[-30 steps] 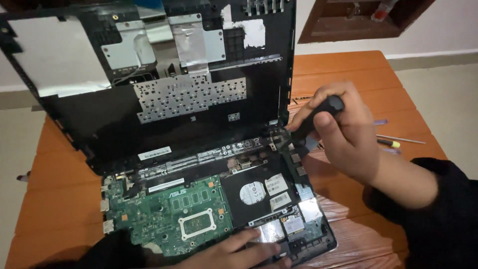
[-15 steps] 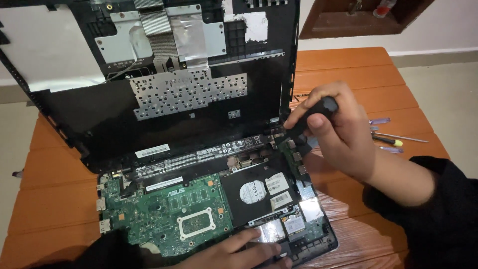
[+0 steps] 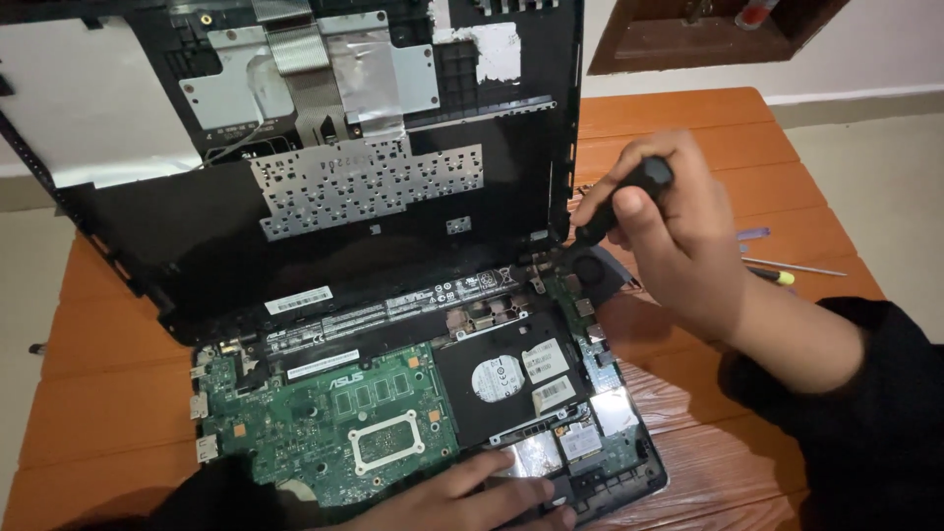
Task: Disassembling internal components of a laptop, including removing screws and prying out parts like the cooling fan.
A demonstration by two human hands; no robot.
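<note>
Gripping screwdriver (image 3: 629,197) — right hand (image 3: 688,246) over laptop (image 3: 413,413).

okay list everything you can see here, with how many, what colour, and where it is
Opened laptop base with green circuit board: one, black and green, table centre.
Raised black keyboard cover: one, black, propped behind base.
Black-cased hard drive: one, right of board.
Orange wooden table: one, underneath.
Yellow-handled screwdriver: one, table right.
Brown wooden wall shelf: one, top right.
Black-handled screwdriver: one, in right hand.
Left hand: resting on base front.
Right hand: gripping screwdriver at hinge corner.
</note>
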